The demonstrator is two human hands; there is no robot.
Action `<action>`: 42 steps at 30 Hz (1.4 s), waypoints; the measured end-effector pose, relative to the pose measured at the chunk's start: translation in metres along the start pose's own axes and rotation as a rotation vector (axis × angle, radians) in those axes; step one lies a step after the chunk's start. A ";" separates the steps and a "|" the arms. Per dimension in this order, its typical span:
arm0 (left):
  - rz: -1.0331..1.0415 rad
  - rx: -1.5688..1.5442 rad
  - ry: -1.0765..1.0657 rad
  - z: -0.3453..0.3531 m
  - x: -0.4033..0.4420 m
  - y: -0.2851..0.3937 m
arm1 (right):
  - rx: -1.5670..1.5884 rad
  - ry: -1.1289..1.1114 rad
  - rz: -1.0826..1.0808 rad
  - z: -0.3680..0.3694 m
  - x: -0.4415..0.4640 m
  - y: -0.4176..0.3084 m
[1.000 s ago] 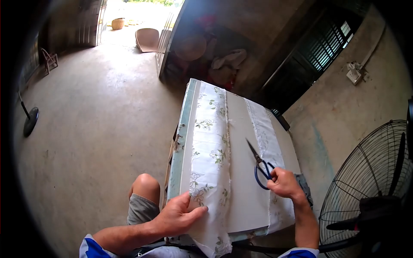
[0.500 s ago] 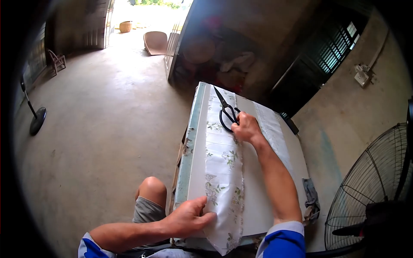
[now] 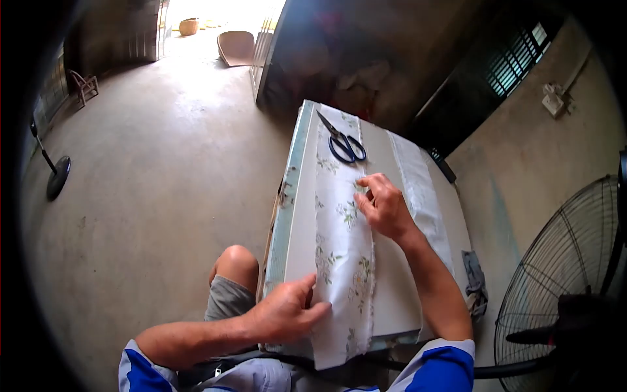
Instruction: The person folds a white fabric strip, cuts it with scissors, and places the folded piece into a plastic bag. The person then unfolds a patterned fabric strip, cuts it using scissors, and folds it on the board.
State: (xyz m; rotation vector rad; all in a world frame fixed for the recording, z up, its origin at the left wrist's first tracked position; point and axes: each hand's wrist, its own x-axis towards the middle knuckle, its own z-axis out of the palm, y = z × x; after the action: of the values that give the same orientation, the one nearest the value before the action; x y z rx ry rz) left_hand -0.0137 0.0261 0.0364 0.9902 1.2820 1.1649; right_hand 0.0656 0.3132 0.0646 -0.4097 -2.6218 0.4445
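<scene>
A long white cloth strip with green and grey flower prints (image 3: 341, 242) lies along the left part of the table (image 3: 392, 297). Scissors with dark blue handles (image 3: 344, 142) rest on its far end, blades pointing away. My right hand (image 3: 385, 204) is over the strip's right edge, just nearer than the scissors, its thumb and fingers apart and empty. At the strip's near left edge is my left hand (image 3: 287, 310), thumb and forefinger spread with a gap between them. A second pale strip (image 3: 421, 193) lies farther right on the table.
A large caged fan (image 3: 562, 287) stands at the right. Dark cloth (image 3: 475, 281) hangs by the table's right edge. On the left are a fan stand's round base (image 3: 59, 178) and a small chair (image 3: 85, 88). My bare knee (image 3: 236, 266) is beside the table.
The scissors went from my right hand onto the strip's far end. My right hand has let go of them and come back nearer. The left hand has stayed by the strip's near edge.
</scene>
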 end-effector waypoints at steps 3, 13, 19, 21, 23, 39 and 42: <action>0.052 0.121 0.033 0.005 -0.006 -0.002 | 0.128 -0.135 -0.059 -0.019 -0.051 -0.046; 0.165 0.934 0.334 0.022 -0.058 0.002 | -0.057 -0.202 -0.240 -0.009 -0.139 -0.076; 0.601 1.294 0.383 0.025 -0.075 0.002 | -0.065 -0.149 -0.220 -0.008 -0.164 -0.095; 0.660 1.213 0.225 0.026 -0.068 -0.007 | -0.054 -0.140 -0.223 -0.003 -0.177 -0.102; 0.693 1.194 0.087 0.024 -0.062 -0.012 | -0.058 -0.127 -0.241 -0.002 -0.190 -0.112; 0.773 1.190 0.154 0.020 -0.059 -0.051 | -0.306 0.008 -0.164 -0.007 -0.268 -0.129; 0.816 1.141 0.216 0.021 -0.060 -0.057 | -0.233 0.106 -0.252 -0.008 -0.271 -0.126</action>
State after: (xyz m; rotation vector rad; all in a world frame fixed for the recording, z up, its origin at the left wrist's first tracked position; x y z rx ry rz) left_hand 0.0160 -0.0412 -0.0074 2.4377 1.8240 1.0788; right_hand 0.2752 0.1050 0.0159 -0.1652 -2.5834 0.0333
